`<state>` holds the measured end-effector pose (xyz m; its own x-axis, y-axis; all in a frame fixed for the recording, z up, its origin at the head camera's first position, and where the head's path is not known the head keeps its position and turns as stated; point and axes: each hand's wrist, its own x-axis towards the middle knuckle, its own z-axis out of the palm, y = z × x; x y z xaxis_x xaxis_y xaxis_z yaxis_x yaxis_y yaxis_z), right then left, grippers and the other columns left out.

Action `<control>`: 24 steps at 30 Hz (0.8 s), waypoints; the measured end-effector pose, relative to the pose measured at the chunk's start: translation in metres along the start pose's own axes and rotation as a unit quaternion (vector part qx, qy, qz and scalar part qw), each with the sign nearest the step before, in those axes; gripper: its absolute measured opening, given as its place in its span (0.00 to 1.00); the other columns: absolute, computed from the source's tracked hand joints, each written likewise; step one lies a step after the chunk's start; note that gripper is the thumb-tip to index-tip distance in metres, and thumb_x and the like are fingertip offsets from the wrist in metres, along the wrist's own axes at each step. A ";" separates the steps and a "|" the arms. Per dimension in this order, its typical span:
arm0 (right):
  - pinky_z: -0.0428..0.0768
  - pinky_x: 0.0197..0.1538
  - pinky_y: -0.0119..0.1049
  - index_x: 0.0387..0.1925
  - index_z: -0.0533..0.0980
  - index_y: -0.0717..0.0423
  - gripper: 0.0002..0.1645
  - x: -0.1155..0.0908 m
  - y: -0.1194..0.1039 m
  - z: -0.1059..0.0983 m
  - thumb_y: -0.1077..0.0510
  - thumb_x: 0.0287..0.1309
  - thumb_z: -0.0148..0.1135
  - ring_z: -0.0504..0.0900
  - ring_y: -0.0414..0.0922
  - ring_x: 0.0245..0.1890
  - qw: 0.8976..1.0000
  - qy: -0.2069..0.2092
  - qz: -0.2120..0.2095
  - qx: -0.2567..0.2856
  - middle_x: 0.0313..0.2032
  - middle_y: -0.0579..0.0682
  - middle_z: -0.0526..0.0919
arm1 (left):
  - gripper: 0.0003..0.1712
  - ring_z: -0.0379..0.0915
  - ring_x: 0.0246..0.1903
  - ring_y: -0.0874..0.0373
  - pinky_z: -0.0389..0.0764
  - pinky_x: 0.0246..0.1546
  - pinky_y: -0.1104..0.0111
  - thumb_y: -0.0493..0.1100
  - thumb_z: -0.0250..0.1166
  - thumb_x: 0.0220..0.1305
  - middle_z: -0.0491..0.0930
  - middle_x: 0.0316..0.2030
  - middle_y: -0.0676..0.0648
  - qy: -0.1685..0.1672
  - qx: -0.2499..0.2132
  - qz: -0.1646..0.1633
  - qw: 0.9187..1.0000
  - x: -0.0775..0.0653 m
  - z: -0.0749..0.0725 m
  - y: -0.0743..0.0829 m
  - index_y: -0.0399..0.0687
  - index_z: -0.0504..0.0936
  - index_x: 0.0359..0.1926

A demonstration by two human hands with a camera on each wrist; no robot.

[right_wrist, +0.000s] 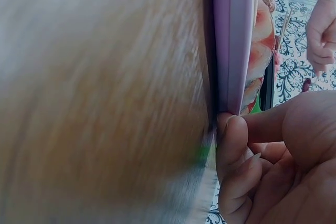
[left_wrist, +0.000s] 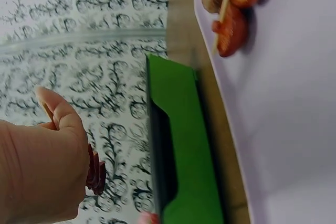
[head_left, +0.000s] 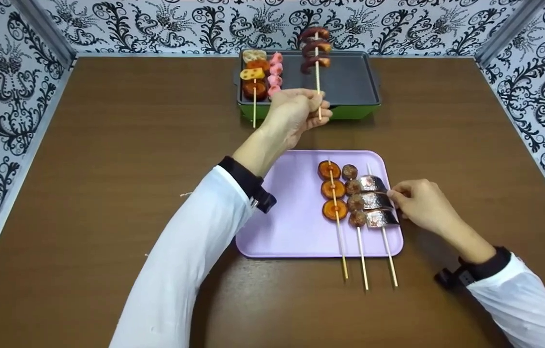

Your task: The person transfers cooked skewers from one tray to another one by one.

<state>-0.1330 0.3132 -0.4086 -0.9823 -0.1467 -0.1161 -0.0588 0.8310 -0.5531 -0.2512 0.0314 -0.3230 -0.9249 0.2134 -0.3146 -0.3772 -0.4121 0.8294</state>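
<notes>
My left hand (head_left: 296,113) pinches the bare stick of a skewer of dark red, curved pieces (head_left: 316,47). Those pieces overlap the right half of a grey-topped, green-sided grill (head_left: 354,89) in the head view; in the left wrist view the hand is beside the green side (left_wrist: 191,140). My right hand (head_left: 422,203) grips the right rim of a lilac tray (head_left: 277,234) between thumb and fingers, as the right wrist view shows. Close to those fingertips on the tray lies a skewer of silvery-skinned fish-like pieces (head_left: 377,200).
Also on the tray are a skewer of brown balls (head_left: 356,203) and one of orange-brown round slices (head_left: 333,189), sticks jutting over the front rim. On the grill's left lie a mixed skewer (head_left: 254,72) and pink pieces (head_left: 275,72). Patterned panels (head_left: 180,26) border the brown table (head_left: 132,125).
</notes>
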 end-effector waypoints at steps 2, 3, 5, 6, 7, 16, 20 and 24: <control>0.73 0.20 0.33 0.35 0.84 0.63 0.11 0.000 0.001 0.000 0.60 0.70 0.60 0.78 0.44 0.18 1.000 0.001 0.000 0.002 0.21 0.50 0.81 | 0.08 0.79 0.27 0.51 0.84 0.30 0.68 0.29 0.57 0.72 0.79 0.33 0.37 -0.018 0.002 0.001 1.000 -0.008 0.002 0.000 0.29 0.82 0.44; 0.73 0.20 0.33 0.35 0.84 0.63 0.11 -0.001 0.001 0.000 0.61 0.70 0.59 0.78 0.44 0.18 1.000 0.001 -0.001 0.002 0.21 0.50 0.81 | 0.08 0.79 0.27 0.51 0.84 0.30 0.68 0.29 0.57 0.73 0.79 0.33 0.37 -0.025 0.004 0.000 1.000 -0.012 0.003 0.000 0.29 0.82 0.44; 0.74 0.20 0.33 0.35 0.84 0.63 0.11 -0.001 0.002 0.000 0.61 0.70 0.60 0.78 0.43 0.18 1.000 0.003 -0.002 0.002 0.21 0.50 0.80 | 0.08 0.80 0.27 0.51 0.85 0.32 0.67 0.29 0.57 0.73 0.80 0.34 0.37 -0.037 0.014 -0.001 0.999 -0.019 0.005 -0.002 0.30 0.82 0.43; 0.74 0.20 0.33 0.35 0.84 0.63 0.11 -0.001 0.003 0.000 0.61 0.70 0.60 0.78 0.43 0.18 1.000 0.003 -0.001 0.002 0.21 0.50 0.80 | 0.08 0.80 0.27 0.51 0.85 0.33 0.66 0.29 0.57 0.73 0.80 0.34 0.36 -0.041 0.018 -0.001 0.999 -0.023 0.006 -0.003 0.30 0.82 0.43; 0.74 0.20 0.33 0.35 0.84 0.63 0.11 -0.001 0.003 0.000 0.61 0.69 0.60 0.78 0.43 0.18 1.000 0.004 -0.001 0.002 0.21 0.50 0.80 | 0.07 0.80 0.27 0.51 0.85 0.34 0.65 0.29 0.57 0.72 0.80 0.35 0.36 -0.044 0.024 -0.003 0.999 -0.027 0.006 -0.004 0.30 0.82 0.43; 0.74 0.20 0.34 0.36 0.84 0.63 0.11 -0.002 0.003 0.000 0.60 0.70 0.59 0.79 0.43 0.19 1.000 0.002 0.004 0.004 0.22 0.50 0.81 | 0.08 0.83 0.24 0.51 0.86 0.33 0.64 0.29 0.60 0.71 0.81 0.38 0.32 -0.056 0.067 0.000 0.996 -0.062 -0.005 -0.018 0.30 0.82 0.46; 0.74 0.20 0.34 0.35 0.84 0.62 0.12 0.000 0.001 0.001 0.60 0.70 0.59 0.79 0.44 0.19 1.000 0.000 0.006 0.007 0.22 0.50 0.80 | 0.08 0.84 0.26 0.49 0.86 0.35 0.61 0.29 0.61 0.70 0.82 0.38 0.32 -0.055 0.076 -0.013 0.995 -0.080 -0.017 -0.025 0.29 0.82 0.47; 0.74 0.20 0.33 0.35 0.84 0.63 0.12 -0.001 0.002 0.000 0.60 0.70 0.59 0.78 0.44 0.19 1.000 -0.002 0.006 0.007 0.21 0.50 0.80 | 0.09 0.84 0.27 0.48 0.86 0.37 0.60 0.27 0.60 0.70 0.82 0.37 0.32 -0.056 0.083 -0.021 0.995 -0.093 -0.026 -0.035 0.28 0.80 0.48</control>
<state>-0.1324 0.3144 -0.4098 -0.9822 -0.1391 -0.1259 -0.0446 0.8251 -0.5632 -0.1531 0.0026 -0.3346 -0.8940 0.3284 -0.3050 -0.3937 -0.2502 0.8845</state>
